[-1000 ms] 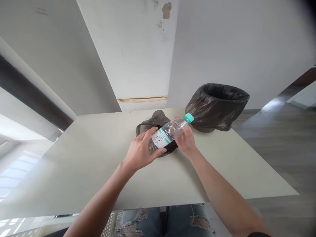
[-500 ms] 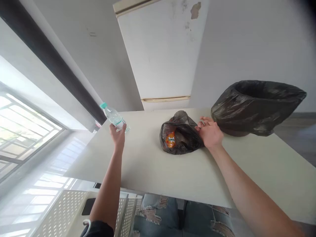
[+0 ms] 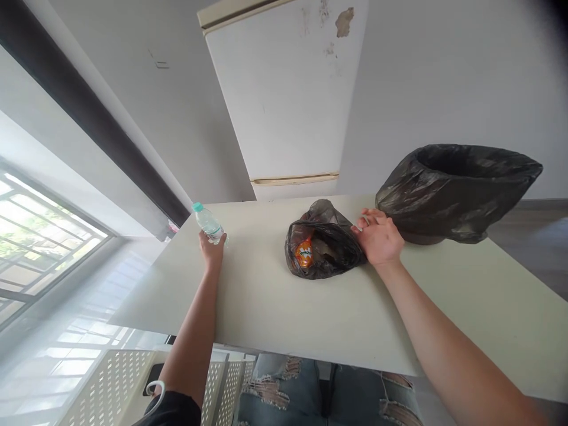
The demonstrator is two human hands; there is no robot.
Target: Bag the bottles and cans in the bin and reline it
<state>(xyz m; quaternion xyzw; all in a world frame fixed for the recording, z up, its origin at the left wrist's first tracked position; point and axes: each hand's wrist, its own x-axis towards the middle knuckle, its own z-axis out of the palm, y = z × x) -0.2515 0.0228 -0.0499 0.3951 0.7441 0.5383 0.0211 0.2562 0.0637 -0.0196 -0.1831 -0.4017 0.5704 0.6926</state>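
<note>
My left hand [image 3: 213, 251] is wrapped around a clear plastic bottle [image 3: 208, 222] with a green cap, which stands nearly upright at the table's far left. In the middle of the table lies a small black plastic bag [image 3: 331, 251], its mouth partly open. An orange Mirinda-labelled item [image 3: 304, 253] shows inside it; the other contents are too dark to make out. At the bag's right edge, my right hand [image 3: 378, 239] has its fingers curled and pinches the plastic, though the fingertips are partly hidden.
A bin lined with a large black bag [image 3: 452, 195] stands open at the right on the white table [image 3: 284, 319]. Behind the table is a white fridge [image 3: 284, 100]. A perforated cream plastic basket [image 3: 110, 384] sits below the near left edge, with a barred window [image 3: 39, 248] farther left.
My left hand has lowered the bottle, which was tilted and is now closer to upright. My right hand stays at the small bag's edge.
</note>
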